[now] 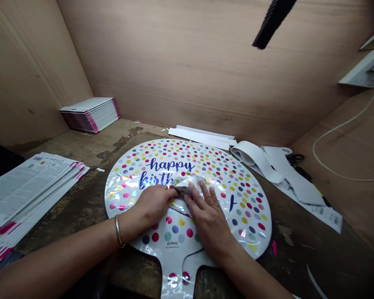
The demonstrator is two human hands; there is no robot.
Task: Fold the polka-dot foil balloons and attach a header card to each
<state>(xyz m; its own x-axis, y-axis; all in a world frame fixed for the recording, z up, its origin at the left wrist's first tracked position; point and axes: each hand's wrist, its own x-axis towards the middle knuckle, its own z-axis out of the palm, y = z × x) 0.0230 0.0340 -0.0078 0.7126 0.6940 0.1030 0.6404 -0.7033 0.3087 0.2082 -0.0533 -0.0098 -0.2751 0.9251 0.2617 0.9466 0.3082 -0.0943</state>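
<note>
Flat, uninflated foil balloons (249, 195), white with coloured dots and blue "happy birth" lettering, lie stacked on the table with their tails toward me. Two tails show side by side at the bottom. At the middle of the top balloon, my left hand (152, 205) is closed in a pinch on a folded-up bit of foil. My right hand (207, 214) rests palm down beside it, fingers stretched out and pressing on the crumpled foil. The fingers hide part of the lettering and the exact fold.
A pile of printed cards (25, 187) lies at the left, and a neat stack of packs (90, 114) stands in the back left corner. White paper strips (202, 136) and a curled label roll (268, 166) lie behind and right, near black scissors (295, 158). Wooden walls enclose the table.
</note>
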